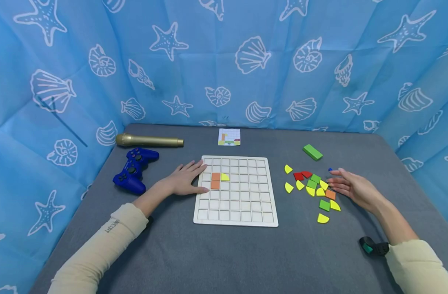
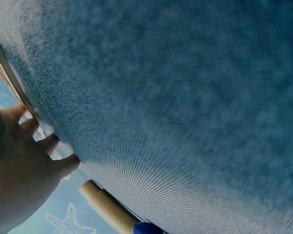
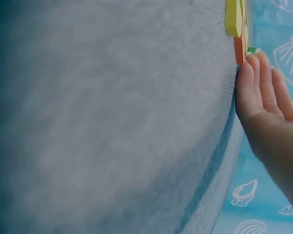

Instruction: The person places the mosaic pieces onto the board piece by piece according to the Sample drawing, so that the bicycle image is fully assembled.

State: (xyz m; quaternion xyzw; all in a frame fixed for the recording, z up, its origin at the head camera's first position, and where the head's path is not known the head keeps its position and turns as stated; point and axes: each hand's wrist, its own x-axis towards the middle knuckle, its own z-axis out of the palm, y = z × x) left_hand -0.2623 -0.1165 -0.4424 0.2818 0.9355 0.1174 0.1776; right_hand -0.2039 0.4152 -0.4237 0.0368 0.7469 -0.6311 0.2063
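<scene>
A white gridded board (image 1: 242, 206) lies on the table. Two orange squares (image 1: 215, 185) and a yellow quarter-circle (image 1: 225, 177) sit in its cells. With fingers spread, my left hand (image 1: 183, 179) rests on the board's left edge; in the left wrist view the fingers (image 2: 50, 144) reach along that edge. My right hand (image 1: 350, 188) is beside the loose pieces, fingers loosely extended. Its fingertips are close to a small blue piece (image 1: 330, 169) and an orange square (image 1: 330, 194). Around these lie several yellow quarter-circles (image 1: 322, 218), green squares (image 1: 324, 205) and red pieces (image 1: 298, 176).
Behind the loose pieces is a green block (image 1: 312, 152). A small pattern card (image 1: 229, 137) lies beyond the board. At the left are a gold microphone (image 1: 147, 141) and a blue game controller (image 1: 134, 170). A blue shell-print curtain (image 1: 194, 73) hangs around the table.
</scene>
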